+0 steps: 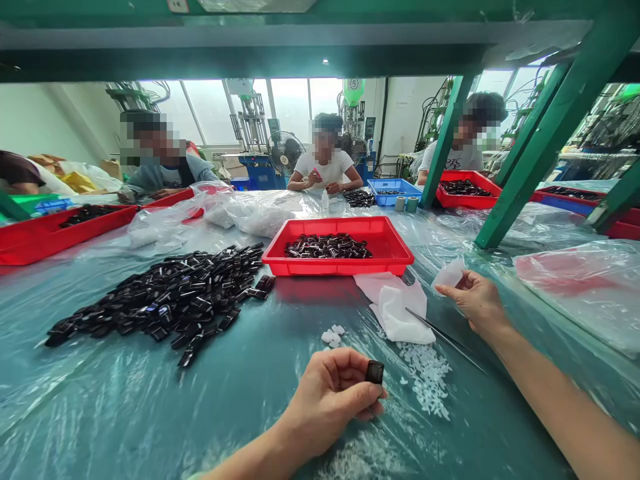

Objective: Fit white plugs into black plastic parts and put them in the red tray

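Between the thumb and fingers of my left hand (333, 400) is a small black rectangular plastic part (375, 372), held upright above the table. My right hand (477, 300) pinches a piece of white cloth or tissue (449, 275). Left of that hand lies a folded white cloth (400, 310), with metal tweezers (445, 339) resting across it. Small white bits (427, 380) are scattered in front of the cloth, and several larger white pieces (333, 335) sit to their left. A big heap of black parts (170, 300) spreads over the table's left side.
A red tray (337, 268) with black parts stands ahead of my hands. Green posts (520, 167) rise from the table at the right, under a green overhead shelf (250, 57). Clear plastic bags (585, 287) lie far right. Several people sit across the table.
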